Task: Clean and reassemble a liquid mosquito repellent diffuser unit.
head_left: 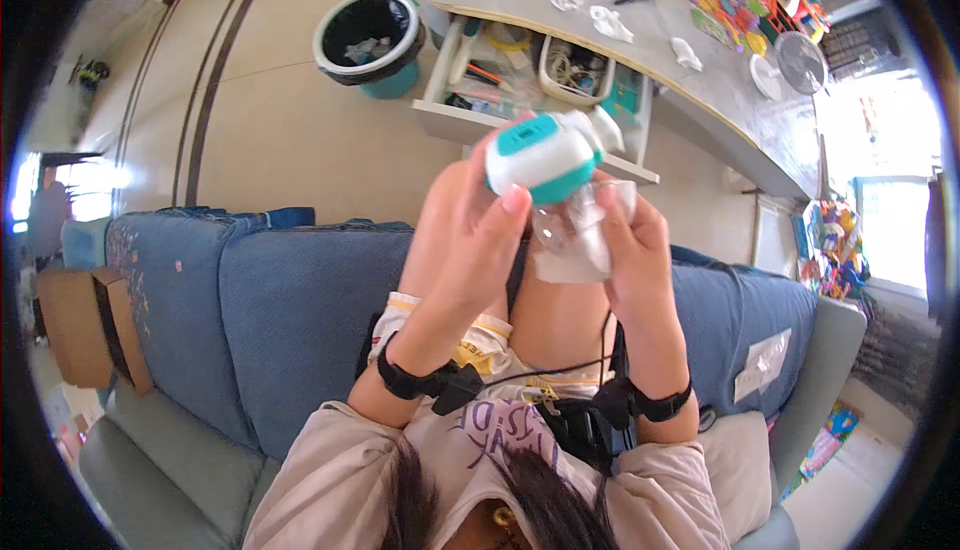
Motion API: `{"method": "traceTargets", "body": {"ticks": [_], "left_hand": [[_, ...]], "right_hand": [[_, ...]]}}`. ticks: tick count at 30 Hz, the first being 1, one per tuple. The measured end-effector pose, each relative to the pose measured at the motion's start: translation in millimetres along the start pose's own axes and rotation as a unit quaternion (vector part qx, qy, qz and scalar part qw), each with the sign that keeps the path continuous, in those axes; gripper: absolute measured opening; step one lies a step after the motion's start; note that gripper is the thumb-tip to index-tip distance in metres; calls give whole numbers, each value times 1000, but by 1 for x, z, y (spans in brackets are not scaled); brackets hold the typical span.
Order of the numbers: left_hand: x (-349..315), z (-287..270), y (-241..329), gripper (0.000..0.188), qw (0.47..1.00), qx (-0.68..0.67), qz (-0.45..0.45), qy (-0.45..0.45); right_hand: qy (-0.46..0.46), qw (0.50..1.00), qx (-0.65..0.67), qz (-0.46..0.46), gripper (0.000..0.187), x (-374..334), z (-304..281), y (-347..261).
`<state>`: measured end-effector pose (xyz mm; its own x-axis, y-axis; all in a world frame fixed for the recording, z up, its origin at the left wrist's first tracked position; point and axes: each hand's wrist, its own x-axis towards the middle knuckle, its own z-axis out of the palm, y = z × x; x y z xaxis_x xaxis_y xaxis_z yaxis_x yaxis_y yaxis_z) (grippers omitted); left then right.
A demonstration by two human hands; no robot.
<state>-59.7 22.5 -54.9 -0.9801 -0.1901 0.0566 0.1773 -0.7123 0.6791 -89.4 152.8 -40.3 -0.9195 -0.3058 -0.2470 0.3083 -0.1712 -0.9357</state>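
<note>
Above my lap, my left hand (485, 225) is closed round a white and teal handheld device (543, 157) with a rounded body and a short white nozzle at its right end. Just below the device, my right hand (635, 245) grips a clear plastic piece (567, 227), which looks like a cup or cover. A whitish, tissue-like sheet (575, 265) hangs under the clear piece by my right fingers. The clear piece meets the device's lower side; whether the two are joined I cannot tell.
Ahead is an open drawer (475, 122) holding tools and a white basket (577, 70) of cables. Crumpled tissues (610, 23) and colourful toys lie on the grey desk (690, 100). A lined bin (370, 40) stands left of it. Blue sofa cushions (310, 320) flank my legs.
</note>
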Motion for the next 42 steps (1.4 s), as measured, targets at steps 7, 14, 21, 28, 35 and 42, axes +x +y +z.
{"method": "traceTargets", "body": {"ticks": [7,14,21,28,35,42], "left_hand": [[-5,-4,-3,62,996,84,26,-8],[5,-23,5,61,990,125,57,37],[2,-15,-1,63,993,79,84,12],[-5,-28,-9,59,999,-14,50,4],[-7,3,-9,54,994,52,64,71],[-13,6,-11,64,989,110,96,31]], "right_hand": [[97,986,139,3,33,6,8,14],[-88,993,-73,3,47,6,23,7],[-55,998,-3,-31,42,1,18,17],[-29,979,178,92,50,5,28,0],[13,957,-177,-229,45,7,26,10],[4,988,-39,-150,47,-2,33,26]]}}
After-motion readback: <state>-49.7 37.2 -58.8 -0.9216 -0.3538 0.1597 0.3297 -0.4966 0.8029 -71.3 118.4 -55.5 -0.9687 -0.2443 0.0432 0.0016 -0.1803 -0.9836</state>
